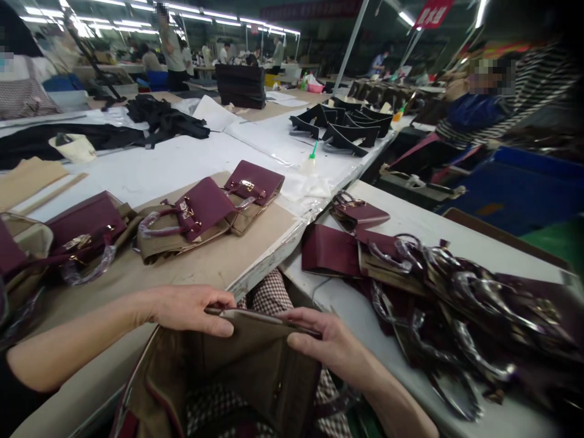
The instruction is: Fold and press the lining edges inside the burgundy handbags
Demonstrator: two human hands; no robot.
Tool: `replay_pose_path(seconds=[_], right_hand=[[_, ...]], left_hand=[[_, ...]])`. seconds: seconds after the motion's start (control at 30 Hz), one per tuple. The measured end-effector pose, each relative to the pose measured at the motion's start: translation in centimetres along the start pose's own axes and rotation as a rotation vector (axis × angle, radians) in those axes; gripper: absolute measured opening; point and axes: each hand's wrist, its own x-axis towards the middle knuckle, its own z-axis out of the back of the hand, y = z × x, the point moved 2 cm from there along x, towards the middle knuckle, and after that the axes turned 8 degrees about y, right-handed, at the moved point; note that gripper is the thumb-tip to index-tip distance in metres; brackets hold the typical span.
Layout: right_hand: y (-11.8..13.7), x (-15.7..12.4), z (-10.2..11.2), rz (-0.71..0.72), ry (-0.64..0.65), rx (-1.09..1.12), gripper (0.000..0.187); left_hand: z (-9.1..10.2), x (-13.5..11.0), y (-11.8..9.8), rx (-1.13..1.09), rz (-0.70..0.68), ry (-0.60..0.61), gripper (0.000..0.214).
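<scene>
Left hand (194,309) and right hand (329,340) pinch an open bag (255,353) — heaped handbags (435,286) lie rightward.

Rows of white tube lights (480,13) glow overhead, and a red banner (433,14) hangs high beyond the right edge of the white worktop (182,161). Past the worktop's far edge, further tables (298,66) stand in dimmer light and a pale pole (351,45) slants upward; just beside the right edge is a second pale table (438,228)
</scene>
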Motion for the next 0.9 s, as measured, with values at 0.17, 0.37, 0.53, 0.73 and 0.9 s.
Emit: replay_pose_path(seconds=[0.17, 0.37, 0.53, 0.73, 0.9], right_hand=[[0.3, 0.3, -0.7, 0.026, -0.09, -0.13, 0.032], [0.6, -0.4, -1.5, 0.327, -0.345, -0.681, 0.02], [0.3, -0.3, -1.5, 0.336, -0.38, -0.758, 0.02], [1.0, -0.7, -1.7, 0.309, -0.372, -0.799, 0.019], [0.9, -1.2, -1.7, 0.395, -0.284, -0.764, 0.013]], left_hand=[[-0.2, 0.4, 0.3, -0.102, -0.111, 0.061, 0.043], [-0.2, -0.3, 0.4, -0.123, -0.101, 0.046, 0.043], [-0.2, -0.4, 0.3, -0.127, -0.095, 0.039, 0.04], [-0.4, -0.4, -0.1, -0.103, -0.087, 0.032, 0.037], [-0.3, -0.1, -1.0, 0.046, -0.097, -0.089, 0.035]])
